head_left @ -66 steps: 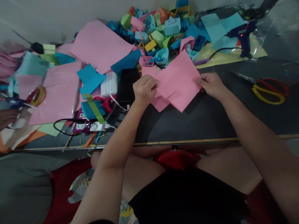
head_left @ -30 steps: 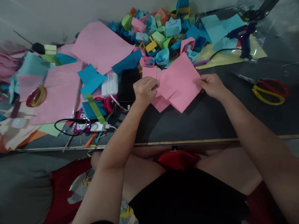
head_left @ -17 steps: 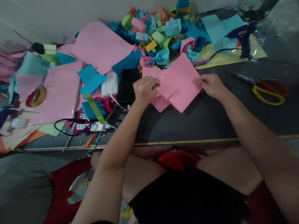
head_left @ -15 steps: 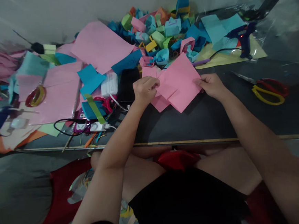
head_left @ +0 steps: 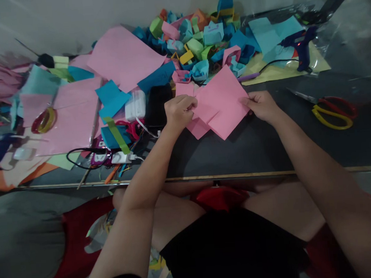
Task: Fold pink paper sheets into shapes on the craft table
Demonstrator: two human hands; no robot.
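A square sheet of pink paper (head_left: 229,97) is held up between my hands, one corner pointing toward me. My right hand (head_left: 261,106) pinches its right corner, thumb on top. At the left corner my left hand (head_left: 180,111) is closed, its fingers curled against the paper's edge. Beneath the sheet lie more pink paper pieces (head_left: 198,128), partly covered by it and by my left hand. Right of my right hand, scissors (head_left: 334,112) with one red and one yellow handle rest on the dark table (head_left: 238,160).
Small folded paper baskets (head_left: 197,48) pile up at the back. A blue glue gun (head_left: 302,48) with a lit red light stands at the back right. Left are a black phone (head_left: 159,106), a white charger (head_left: 135,104), a power strip (head_left: 121,157) with cables, and large pink sheets (head_left: 124,58).
Almost nothing differs. Both hands keep their hold on the pink paper, and the view has shifted very slightly.
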